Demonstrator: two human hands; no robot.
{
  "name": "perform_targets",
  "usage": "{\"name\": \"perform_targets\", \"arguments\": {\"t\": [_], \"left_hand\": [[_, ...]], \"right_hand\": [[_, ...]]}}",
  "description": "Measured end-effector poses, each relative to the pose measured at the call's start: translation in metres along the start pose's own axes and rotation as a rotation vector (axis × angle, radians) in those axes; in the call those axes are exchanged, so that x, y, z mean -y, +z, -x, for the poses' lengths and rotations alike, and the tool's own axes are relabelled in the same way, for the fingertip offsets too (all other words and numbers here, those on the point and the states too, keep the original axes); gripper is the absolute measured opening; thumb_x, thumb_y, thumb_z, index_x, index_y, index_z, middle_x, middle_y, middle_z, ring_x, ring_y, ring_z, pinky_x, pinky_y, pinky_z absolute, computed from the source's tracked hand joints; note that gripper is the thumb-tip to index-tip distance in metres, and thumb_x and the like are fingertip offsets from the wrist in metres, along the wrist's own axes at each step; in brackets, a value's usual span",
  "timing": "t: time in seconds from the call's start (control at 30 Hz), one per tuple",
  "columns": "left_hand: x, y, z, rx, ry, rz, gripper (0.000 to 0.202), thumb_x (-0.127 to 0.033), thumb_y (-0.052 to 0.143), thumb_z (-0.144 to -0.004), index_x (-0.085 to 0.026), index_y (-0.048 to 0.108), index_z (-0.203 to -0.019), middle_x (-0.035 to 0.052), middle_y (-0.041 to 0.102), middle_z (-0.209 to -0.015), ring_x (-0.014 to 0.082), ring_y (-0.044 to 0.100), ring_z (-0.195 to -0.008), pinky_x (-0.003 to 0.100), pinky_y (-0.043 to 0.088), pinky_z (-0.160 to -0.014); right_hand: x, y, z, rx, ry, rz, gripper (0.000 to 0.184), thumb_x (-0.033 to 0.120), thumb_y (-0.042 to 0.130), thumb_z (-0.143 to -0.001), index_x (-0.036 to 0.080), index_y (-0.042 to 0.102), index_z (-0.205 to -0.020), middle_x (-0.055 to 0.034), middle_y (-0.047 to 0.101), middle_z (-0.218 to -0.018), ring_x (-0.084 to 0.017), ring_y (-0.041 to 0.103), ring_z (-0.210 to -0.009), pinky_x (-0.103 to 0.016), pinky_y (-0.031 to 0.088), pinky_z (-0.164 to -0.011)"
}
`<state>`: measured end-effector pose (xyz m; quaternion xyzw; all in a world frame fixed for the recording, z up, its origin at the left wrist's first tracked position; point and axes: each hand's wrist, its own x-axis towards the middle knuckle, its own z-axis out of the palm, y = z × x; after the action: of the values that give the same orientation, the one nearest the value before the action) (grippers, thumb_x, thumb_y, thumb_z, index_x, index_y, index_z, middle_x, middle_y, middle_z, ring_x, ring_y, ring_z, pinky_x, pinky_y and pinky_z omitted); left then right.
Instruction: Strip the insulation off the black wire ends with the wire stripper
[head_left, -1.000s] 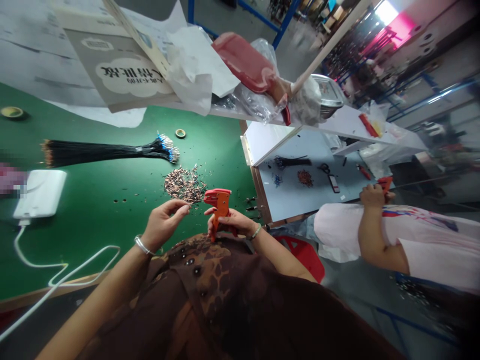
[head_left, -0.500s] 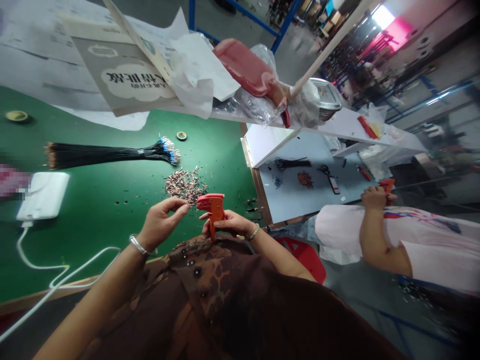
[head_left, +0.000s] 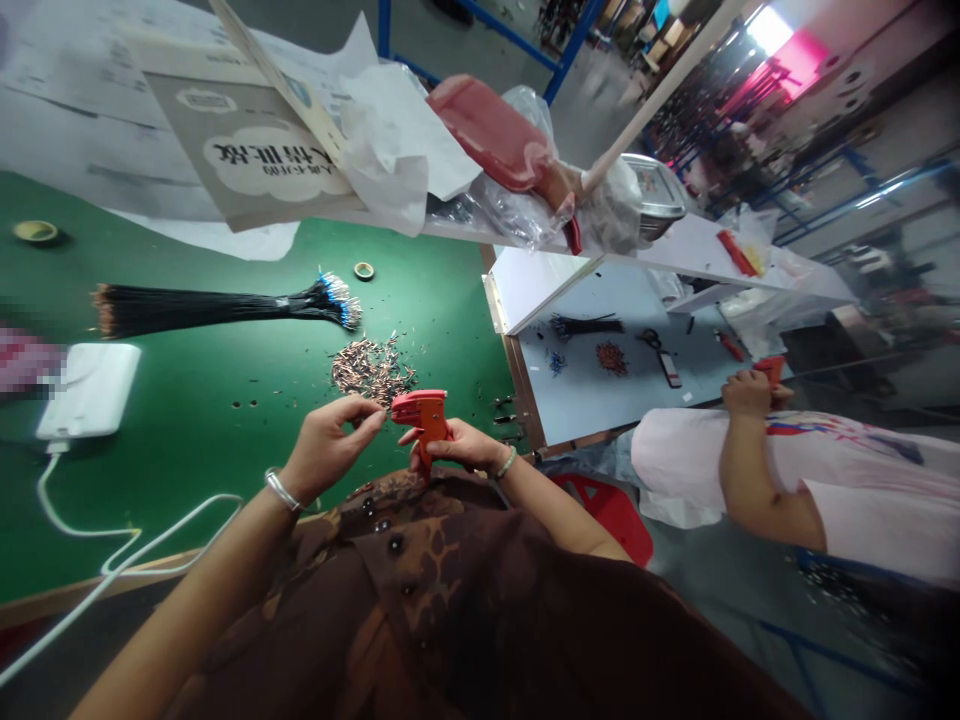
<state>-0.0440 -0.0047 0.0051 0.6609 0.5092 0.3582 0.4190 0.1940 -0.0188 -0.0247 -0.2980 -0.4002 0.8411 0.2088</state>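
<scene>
"Two of our hands up front. What's our L hand (head_left: 326,445) doing?"

"Thumb + index pinched tog., just beside the nose of the orange-red hand tool (head_left: 429,412). Can't tell if a thin wire's betw. them, or if they touch the tool."

"OK, and our R hand (head_left: 459,447)?"

"Closed round the tool's handle, gripping it approx. upright, nose pointing L. We've got it at the near side of the green table (head_left: 187,400)."

"Stuff nearby?"

"Pile of coppery bits (head_left: 369,368) just beyond the tool. Black wire bundle (head_left: 202,308) lies farther back, blue + silvery tips at its R end, small tape ring (head_left: 364,271) near those. White box (head_left: 94,390) w/ white cable (head_left: 46,500) far L."

"Anyone else?"

"Yep, co-worker's hand (head_left: 746,392) off R, w/ a similar tool (head_left: 770,370), by the pale blue table (head_left: 570,395)."
</scene>
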Motion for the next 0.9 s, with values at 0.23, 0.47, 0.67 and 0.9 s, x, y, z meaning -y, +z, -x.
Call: {"name": "perform_targets", "arguments": {"t": [0.23, 0.47, 0.67, 0.9], "left_hand": [[-0.001, -0.005, -0.001, 0.061, 0.015, -0.016, 0.031, -0.047, 0.06, -0.082, -0.018, 0.068, -0.078, 0.0036, 0.068, -0.075, 0.0155, 0.059, -0.067, 0.026, 0.046, -0.065], [0.0, -0.006, -0.002, 0.073, -0.015, 0.021, 0.032, -0.048, 0.06, -0.082, -0.018, 0.069, -0.08, 0.0035, 0.068, -0.076, 0.016, 0.059, -0.069, 0.027, 0.045, -0.067], [0.004, 0.0, 0.0, 0.031, -0.122, 0.158, 0.036, -0.051, 0.061, -0.081, -0.017, 0.069, -0.089, 0.0047, 0.069, -0.08, 0.0165, 0.06, -0.071, 0.027, 0.046, -0.066], [0.007, 0.008, -0.002, -0.012, -0.203, 0.299, 0.039, -0.053, 0.051, -0.087, -0.016, 0.062, -0.089, 0.0034, 0.065, -0.075, 0.0148, 0.058, -0.068, 0.026, 0.047, -0.064]], "right_hand": [[0.0, 0.002, -0.003, -0.061, 0.011, 0.028, 0.055, 0.048, 0.077, -0.073, 0.008, 0.064, -0.11, -0.0072, 0.068, -0.082, -0.016, 0.066, -0.069, -0.03, 0.055, -0.069], [-0.008, 0.01, -0.006, -0.19, -0.025, 0.089, 0.049, 0.052, 0.075, -0.073, 0.008, 0.066, -0.091, -0.0024, 0.065, -0.065, -0.012, 0.061, -0.052, -0.025, 0.051, -0.052], [-0.009, 0.014, -0.011, -0.328, -0.032, 0.11, 0.051, 0.057, 0.077, -0.067, 0.009, 0.064, -0.079, 0.0008, 0.061, -0.058, -0.011, 0.056, -0.042, -0.022, 0.046, -0.04], [-0.013, 0.009, -0.021, -0.471, -0.054, 0.185, 0.048, 0.056, 0.077, -0.066, 0.012, 0.059, -0.071, 0.0026, 0.057, -0.051, -0.008, 0.05, -0.038, -0.02, 0.04, -0.036]]}}
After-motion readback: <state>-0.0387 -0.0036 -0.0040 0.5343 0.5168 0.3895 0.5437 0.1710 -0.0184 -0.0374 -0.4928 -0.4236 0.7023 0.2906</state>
